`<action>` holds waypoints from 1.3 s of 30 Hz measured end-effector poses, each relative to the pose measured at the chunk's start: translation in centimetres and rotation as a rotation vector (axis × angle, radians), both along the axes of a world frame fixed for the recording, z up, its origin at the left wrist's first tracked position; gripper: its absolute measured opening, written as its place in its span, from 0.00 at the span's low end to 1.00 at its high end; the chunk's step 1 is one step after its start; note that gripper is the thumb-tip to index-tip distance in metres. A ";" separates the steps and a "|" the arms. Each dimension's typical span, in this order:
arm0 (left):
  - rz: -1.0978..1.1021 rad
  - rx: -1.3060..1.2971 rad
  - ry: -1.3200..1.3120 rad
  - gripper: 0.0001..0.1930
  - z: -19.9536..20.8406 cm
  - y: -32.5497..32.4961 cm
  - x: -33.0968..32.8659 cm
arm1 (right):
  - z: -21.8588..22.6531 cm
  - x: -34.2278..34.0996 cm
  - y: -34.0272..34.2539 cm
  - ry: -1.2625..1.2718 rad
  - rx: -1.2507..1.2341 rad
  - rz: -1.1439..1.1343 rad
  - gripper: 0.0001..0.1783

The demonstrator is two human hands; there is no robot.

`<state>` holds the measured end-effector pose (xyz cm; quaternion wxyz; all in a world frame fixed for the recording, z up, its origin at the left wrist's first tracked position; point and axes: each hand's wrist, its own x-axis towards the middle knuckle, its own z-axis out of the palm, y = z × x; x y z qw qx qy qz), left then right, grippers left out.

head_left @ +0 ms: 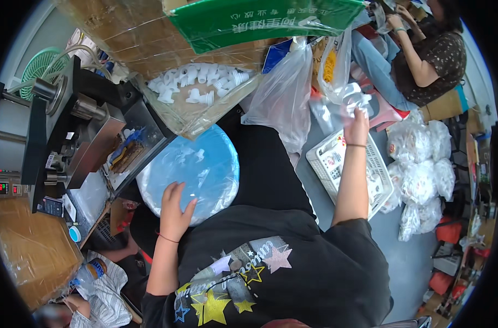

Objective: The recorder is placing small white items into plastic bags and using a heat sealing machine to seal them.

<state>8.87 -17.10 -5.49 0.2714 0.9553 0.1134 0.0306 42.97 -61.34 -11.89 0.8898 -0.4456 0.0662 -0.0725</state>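
Note:
My left hand (176, 216) is open, fingers spread, over the near left part of a round blue basin (227, 158) lined with clear plastic. A few small white pieces (201, 154) lie in the basin. My right hand (357, 127) is stretched forward past a white plastic basket (381, 174). Its fingers are closed on a whitish plastic piece (360, 100), blurred and hard to make out against the clear plastic behind it. Beyond the basin, a cardboard box (191, 121) lined with clear film holds many white plastic fittings (208, 76).
A press-like machine (90, 131) stands at the left. Clear plastic bags (284, 93) hang at the upper middle; filled bags (421, 164) are heaped at the right. Another person (432, 60) sits at the upper right; part of someone (82, 303) shows at the lower left.

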 end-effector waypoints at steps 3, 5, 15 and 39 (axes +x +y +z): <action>-0.087 -0.178 0.019 0.23 0.8 -2.9 3.5 | -1.5 6.0 2.8 -0.135 -0.022 -0.143 0.16; -0.206 -0.267 0.026 0.20 0.7 -4.5 6.9 | -2.8 11.1 3.1 -0.177 -0.176 -0.179 0.15; -0.320 -0.335 -0.145 0.20 -3.6 -10.1 22.6 | -0.9 13.2 9.1 -0.319 -0.607 -0.262 0.10; -0.019 -1.091 -0.227 0.10 1.3 -13.5 13.4 | -12.9 -2.2 16.4 -0.450 -1.957 0.019 0.10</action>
